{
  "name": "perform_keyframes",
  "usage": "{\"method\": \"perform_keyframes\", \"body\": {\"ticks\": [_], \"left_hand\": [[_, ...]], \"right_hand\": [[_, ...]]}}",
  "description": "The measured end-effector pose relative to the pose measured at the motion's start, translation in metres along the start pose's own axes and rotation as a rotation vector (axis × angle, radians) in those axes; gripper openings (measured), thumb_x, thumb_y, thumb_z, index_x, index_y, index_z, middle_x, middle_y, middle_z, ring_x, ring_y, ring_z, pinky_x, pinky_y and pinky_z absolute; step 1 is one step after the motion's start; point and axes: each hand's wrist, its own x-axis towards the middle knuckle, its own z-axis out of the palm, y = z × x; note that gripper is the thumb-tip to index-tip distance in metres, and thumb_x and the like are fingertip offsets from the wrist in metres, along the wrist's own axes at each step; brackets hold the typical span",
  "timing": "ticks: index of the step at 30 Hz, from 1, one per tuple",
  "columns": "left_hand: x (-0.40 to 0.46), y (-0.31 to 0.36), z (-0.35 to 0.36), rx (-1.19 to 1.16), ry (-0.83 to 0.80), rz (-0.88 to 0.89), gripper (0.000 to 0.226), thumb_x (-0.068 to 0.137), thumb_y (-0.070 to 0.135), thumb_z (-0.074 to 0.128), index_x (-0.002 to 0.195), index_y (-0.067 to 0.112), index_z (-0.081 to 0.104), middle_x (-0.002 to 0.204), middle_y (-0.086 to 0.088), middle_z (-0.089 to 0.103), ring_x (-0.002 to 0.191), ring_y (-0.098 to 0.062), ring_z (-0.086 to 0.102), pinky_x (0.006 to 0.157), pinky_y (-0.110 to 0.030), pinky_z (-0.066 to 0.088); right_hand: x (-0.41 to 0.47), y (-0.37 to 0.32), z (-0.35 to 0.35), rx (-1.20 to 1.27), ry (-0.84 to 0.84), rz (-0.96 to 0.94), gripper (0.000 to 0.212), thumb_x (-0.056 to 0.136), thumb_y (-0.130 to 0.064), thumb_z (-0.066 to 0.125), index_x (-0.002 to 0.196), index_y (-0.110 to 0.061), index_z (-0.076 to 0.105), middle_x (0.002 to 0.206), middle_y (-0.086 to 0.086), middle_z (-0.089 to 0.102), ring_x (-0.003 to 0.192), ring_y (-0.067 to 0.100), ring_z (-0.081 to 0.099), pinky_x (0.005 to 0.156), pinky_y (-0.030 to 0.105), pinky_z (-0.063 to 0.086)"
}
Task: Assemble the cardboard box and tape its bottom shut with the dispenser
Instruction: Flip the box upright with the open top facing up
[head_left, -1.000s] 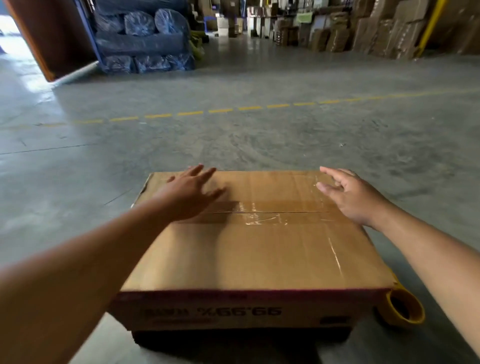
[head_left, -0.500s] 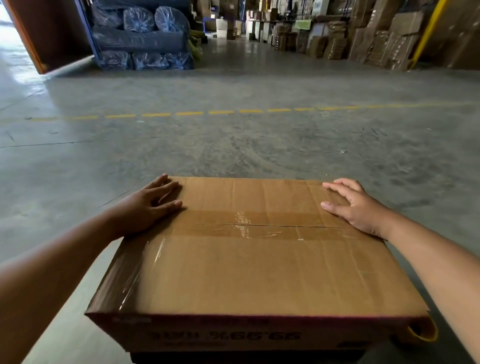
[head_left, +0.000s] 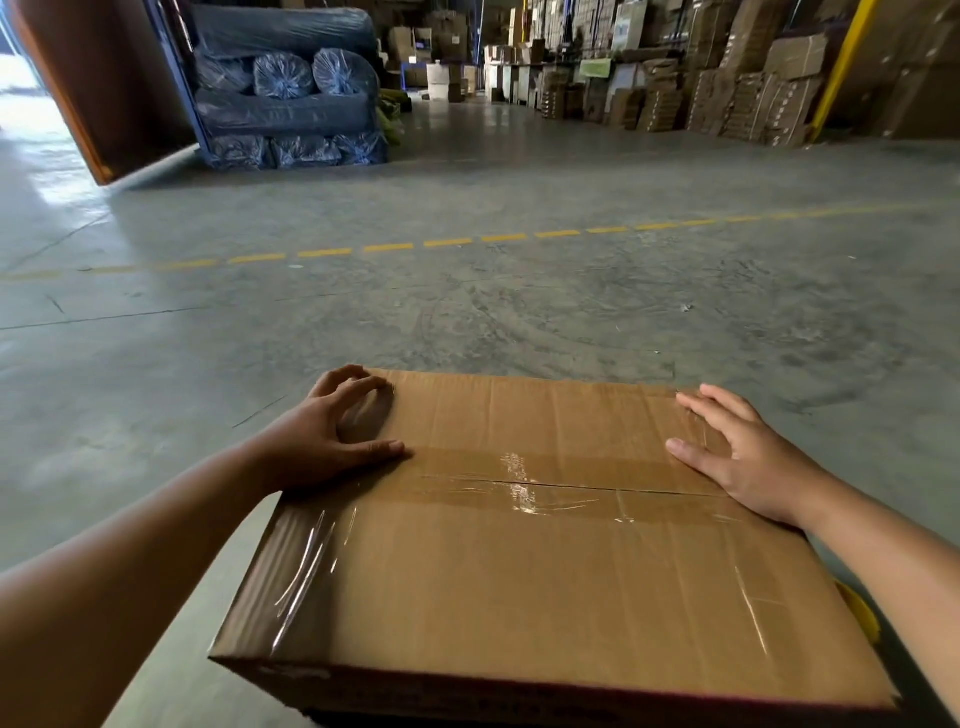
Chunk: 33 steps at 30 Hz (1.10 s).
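The brown cardboard box (head_left: 545, 582) lies on the concrete floor in front of me, flaps closed. Clear tape (head_left: 524, 491) runs left to right along the middle seam, and another strip hangs over the left edge. My left hand (head_left: 332, 436) is at the far left corner, with the fingers curled over the corner edge and the thumb flat on the tape. My right hand (head_left: 737, 457) lies flat near the far right corner, fingers spread on the cardboard. Behind the box's right edge shows a sliver of the yellow tape dispenser (head_left: 863, 616), mostly hidden.
A dashed yellow line (head_left: 447, 242) crosses the grey concrete floor beyond the box. Blue wrapped rolls (head_left: 291, 104) are stacked at the far left beside an open door. Stacks of cartons (head_left: 727, 93) and a yellow post (head_left: 844, 62) line the far right.
Both hands slid outward and away toward the box's far corners. My left fingers went from flat to curled over the corner. The view tilted up, so more floor shows.
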Motion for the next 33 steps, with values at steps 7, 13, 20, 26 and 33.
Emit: {"method": "perform_keyframes", "body": {"ticks": [7, 13, 20, 26, 33], "left_hand": [[-0.026, 0.015, -0.003, 0.045, 0.08, 0.023, 0.124, 0.045, 0.095, 0.062, 0.152, 0.046, 0.023, 0.163, 0.021, -0.006, 0.15, -0.01, 0.011, 0.12, -0.04, 0.023], [-0.036, 0.026, -0.017, 0.112, 0.347, 0.143, 0.125, 0.052, 0.088, 0.064, 0.155, 0.044, 0.009, 0.161, 0.021, -0.02, 0.146, -0.007, 0.003, 0.116, -0.041, 0.028], [-0.04, 0.002, 0.025, 0.133, 0.515, 0.196, 0.131, 0.061, 0.071, 0.076, 0.155, 0.04, -0.01, 0.159, 0.006, -0.033, 0.145, -0.018, -0.013, 0.113, -0.056, 0.028], [-0.062, -0.036, 0.099, 0.139, 0.607, 0.171, 0.127, 0.064, 0.071, 0.07, 0.154, 0.038, -0.013, 0.159, 0.0, -0.032, 0.146, -0.015, -0.028, 0.115, -0.051, 0.011], [-0.092, -0.055, 0.156, 0.112, 0.675, 0.109, 0.119, 0.068, 0.06, 0.067, 0.152, 0.043, -0.017, 0.155, 0.012, -0.038, 0.146, -0.014, -0.029, 0.109, -0.056, 0.012]], "right_hand": [[-0.029, -0.022, -0.012, -0.069, 0.121, -0.086, 0.085, 0.07, -0.071, 0.055, 0.146, -0.041, 0.032, 0.157, -0.025, 0.006, 0.142, 0.008, 0.024, 0.11, 0.032, 0.026], [-0.028, -0.049, -0.025, -0.22, 0.433, -0.261, 0.088, 0.075, -0.067, 0.058, 0.15, -0.035, 0.026, 0.16, -0.016, -0.003, 0.143, 0.01, 0.02, 0.104, 0.046, 0.037], [-0.016, -0.014, 0.037, -0.282, 0.671, -0.413, 0.102, 0.077, -0.077, 0.042, 0.152, -0.012, 0.021, 0.16, 0.011, -0.008, 0.149, 0.029, 0.002, 0.111, 0.054, 0.026], [-0.033, 0.031, 0.092, -0.303, 0.681, -0.492, 0.092, 0.081, -0.062, 0.056, 0.147, -0.004, 0.026, 0.155, 0.028, 0.001, 0.145, 0.045, 0.001, 0.115, 0.058, 0.017], [-0.067, 0.055, 0.134, -0.283, 0.687, -0.509, 0.079, 0.09, -0.057, 0.046, 0.144, -0.004, 0.024, 0.15, 0.032, 0.001, 0.147, 0.039, -0.004, 0.119, 0.045, 0.008]]}}
